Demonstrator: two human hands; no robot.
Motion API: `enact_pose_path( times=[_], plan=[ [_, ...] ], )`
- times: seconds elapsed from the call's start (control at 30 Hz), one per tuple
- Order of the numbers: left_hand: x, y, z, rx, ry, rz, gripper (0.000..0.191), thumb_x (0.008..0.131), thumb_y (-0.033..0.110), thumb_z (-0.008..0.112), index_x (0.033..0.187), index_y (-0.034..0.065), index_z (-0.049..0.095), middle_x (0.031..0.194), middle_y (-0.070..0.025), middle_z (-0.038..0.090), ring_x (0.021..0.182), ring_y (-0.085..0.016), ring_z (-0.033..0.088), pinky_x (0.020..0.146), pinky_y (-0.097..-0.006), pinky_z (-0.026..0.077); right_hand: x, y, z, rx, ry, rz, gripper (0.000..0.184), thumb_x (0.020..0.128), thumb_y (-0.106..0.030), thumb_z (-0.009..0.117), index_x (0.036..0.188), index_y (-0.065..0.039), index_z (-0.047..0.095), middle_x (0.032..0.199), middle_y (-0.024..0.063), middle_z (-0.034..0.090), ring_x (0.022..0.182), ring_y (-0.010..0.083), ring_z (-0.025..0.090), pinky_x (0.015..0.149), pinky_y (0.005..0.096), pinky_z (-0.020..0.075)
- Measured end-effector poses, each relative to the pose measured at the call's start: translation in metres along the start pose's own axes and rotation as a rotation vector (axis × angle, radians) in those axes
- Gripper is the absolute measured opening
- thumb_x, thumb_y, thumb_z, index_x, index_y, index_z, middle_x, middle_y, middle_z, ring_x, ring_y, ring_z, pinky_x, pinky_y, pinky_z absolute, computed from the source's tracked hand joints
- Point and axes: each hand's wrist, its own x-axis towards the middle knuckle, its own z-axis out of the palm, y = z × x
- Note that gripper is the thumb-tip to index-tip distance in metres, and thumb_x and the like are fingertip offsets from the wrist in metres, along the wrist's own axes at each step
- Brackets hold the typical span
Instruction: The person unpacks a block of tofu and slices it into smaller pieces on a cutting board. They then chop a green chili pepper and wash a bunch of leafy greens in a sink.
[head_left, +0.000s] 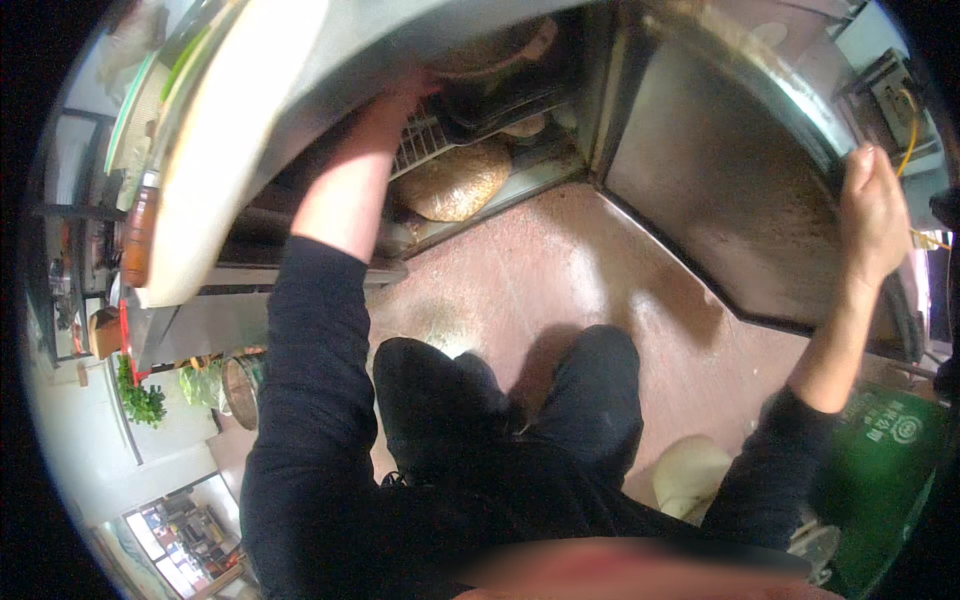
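Observation:
My left hand (416, 84) reaches into the shadowy inside of a low metal cabinet below a counter. Its fingers are mostly in the dark, so I cannot tell what they touch. A wire shelf (424, 142) lies just under that hand, and a dark tray (487, 109) is beside it. On the cabinet floor sits a round, golden-brown item (456, 180) with a mottled, shiny surface. My right hand (876, 210) grips the top edge of the cabinet's open metal door (697, 180), thumb on the near side.
A thick white cutting board (232, 150) lies on the counter, beside a brown wooden handle (139, 236). The reddish floor (510, 247) stretches between cabinet and knees. A green bin (885, 472) and a pale round container (690, 476) stand at right. Leafy greens (142, 397) show at left.

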Motion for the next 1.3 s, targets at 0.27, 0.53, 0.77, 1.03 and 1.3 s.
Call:
enact_pose_path(
  times=[0.27, 0.53, 0.77, 1.03, 1.3],
  plan=[
    [-0.205, -0.039, 0.011, 0.127, 0.072, -0.014, 0.024, 0.099, 0.013, 0.055, 0.109, -0.0064, 0.066, 0.094, -0.0144, 0.072, 0.076, -0.018, 0.067, 0.067, -0.0337, 0.055, 0.0, -0.003, -0.016, -0.019, 0.009, -0.192, 0.024, 0.096, -0.033, 0.056, 0.086, -0.014, 0.067, 0.086, 0.0079, 0.072, 0.078, 0.0295, 0.071, 0.068, 0.0434, 0.0583],
    [-0.372, 0.055, -0.045, 0.441, -0.12, 0.107, 0.03, 0.1, 0.017, 0.055, 0.113, -0.008, 0.065, 0.105, -0.0143, 0.073, 0.093, -0.018, 0.069, 0.083, -0.0317, 0.055, -0.03, -0.032, -0.094, 0.072, -0.594, 0.083, 0.041, 0.1, -0.042, 0.053, 0.118, -0.007, 0.067, 0.115, 0.0185, 0.068, 0.108, 0.0355, 0.067, 0.096, 0.0506, 0.051],
    [-0.439, 0.16, -0.086, 0.306, -0.141, 0.003, 0.026, 0.099, 0.016, 0.058, 0.11, -0.0065, 0.066, 0.1, -0.0145, 0.073, 0.092, -0.018, 0.068, 0.081, -0.0331, 0.055, -0.088, -0.078, -0.228, 0.854, -0.75, 0.386, 0.052, 0.105, -0.043, 0.05, 0.121, 0.005, 0.062, 0.113, 0.0226, 0.065, 0.104, 0.0304, 0.064, 0.089, 0.0453, 0.0508],
    [-0.462, 0.205, -0.093, 0.49, -0.219, 0.153, 0.022, 0.102, 0.02, 0.057, 0.094, -0.0004, 0.062, 0.088, -0.0138, 0.068, 0.083, -0.02, 0.064, 0.08, -0.0388, 0.054, -0.118, -0.135, -0.358, 1.797, -1.265, 0.855, 0.037, 0.104, -0.032, 0.056, 0.127, -0.002, 0.052, 0.098, 0.0109, 0.068, 0.082, 0.0188, 0.069, 0.068, 0.0326, 0.0585],
    [-0.442, 0.223, -0.097, 0.28, -0.758, 0.067, 0.024, 0.101, 0.026, 0.066, 0.101, 0.0027, 0.061, 0.095, -0.0061, 0.068, 0.082, -0.013, 0.063, 0.07, -0.0291, 0.052, -0.053, -0.11, -0.326, 1.536, -0.96, 1.312, 0.027, 0.102, -0.02, 0.05, 0.12, 0.001, 0.055, 0.092, 0.0099, 0.067, 0.061, 0.0154, 0.062, 0.05, 0.0267, 0.0513]
  ],
)
